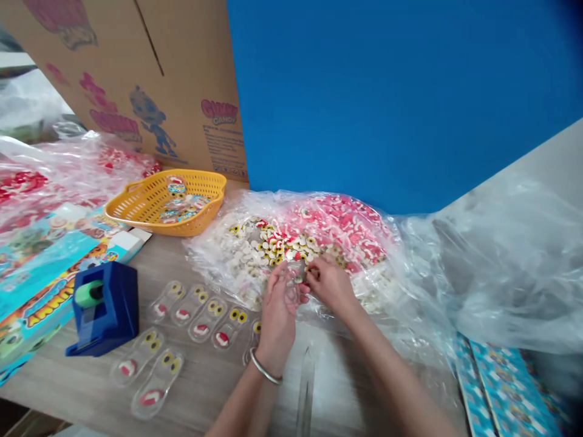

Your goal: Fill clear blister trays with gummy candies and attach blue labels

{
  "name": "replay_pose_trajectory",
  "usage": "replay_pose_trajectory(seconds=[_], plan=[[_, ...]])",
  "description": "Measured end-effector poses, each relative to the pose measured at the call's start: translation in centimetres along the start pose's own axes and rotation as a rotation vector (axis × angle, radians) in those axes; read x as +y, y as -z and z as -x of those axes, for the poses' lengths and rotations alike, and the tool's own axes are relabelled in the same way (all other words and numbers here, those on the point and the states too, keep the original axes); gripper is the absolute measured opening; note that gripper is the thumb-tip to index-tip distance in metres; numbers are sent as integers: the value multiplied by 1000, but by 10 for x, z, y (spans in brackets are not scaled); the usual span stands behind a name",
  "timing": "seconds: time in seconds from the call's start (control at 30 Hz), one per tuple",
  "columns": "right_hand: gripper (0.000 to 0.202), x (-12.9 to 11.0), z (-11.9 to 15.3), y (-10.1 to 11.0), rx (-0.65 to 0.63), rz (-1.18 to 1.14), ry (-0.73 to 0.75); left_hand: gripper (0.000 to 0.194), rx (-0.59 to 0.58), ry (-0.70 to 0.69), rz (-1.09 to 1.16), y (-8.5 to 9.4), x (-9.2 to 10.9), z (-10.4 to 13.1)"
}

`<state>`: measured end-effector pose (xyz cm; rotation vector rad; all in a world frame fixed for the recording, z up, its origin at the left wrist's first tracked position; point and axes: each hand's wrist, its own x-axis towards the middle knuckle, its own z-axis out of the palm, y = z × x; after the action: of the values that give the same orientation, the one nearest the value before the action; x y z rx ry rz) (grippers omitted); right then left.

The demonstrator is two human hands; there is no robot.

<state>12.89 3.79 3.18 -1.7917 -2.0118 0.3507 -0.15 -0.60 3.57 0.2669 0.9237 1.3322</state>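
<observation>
Fingers [275, 280] of the left hand [279, 312] are curling, half closed, around one clear plastic tray [291, 294], at the near edge of one heap of small pieces [285, 244]. Fingertips [314, 269] of the right hand [333, 284] are almost meeting beside this tray; whether they are holding one piece, I cannot tell. Seven more trays [229, 329] are lying on the table [200, 388]: five behind, one partly hidden by the left hand, and two in front. Six are showing two yellow eyes [242, 317] and one red mouth [221, 338] each.
</observation>
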Motion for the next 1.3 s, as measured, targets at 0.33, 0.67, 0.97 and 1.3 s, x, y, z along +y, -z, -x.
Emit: replay_pose_trajectory(seconds=[0.33, 0.67, 0.97, 1.3], plan=[[25, -12, 16, 10, -54, -418, 115, 38, -10, 37, -125, 4, -14, -1], [11, -13, -35, -13, -60, 322, 5, 42, 43, 12, -199, -2, -11, -3], [6, 8, -14, -5, 0, -484, -122, 38, 69, 23, -134, 2, -11, -2], [10, -15, 16, -1, -56, -622, -31, 31, 58, -7, -127, 0, -12, -2]])
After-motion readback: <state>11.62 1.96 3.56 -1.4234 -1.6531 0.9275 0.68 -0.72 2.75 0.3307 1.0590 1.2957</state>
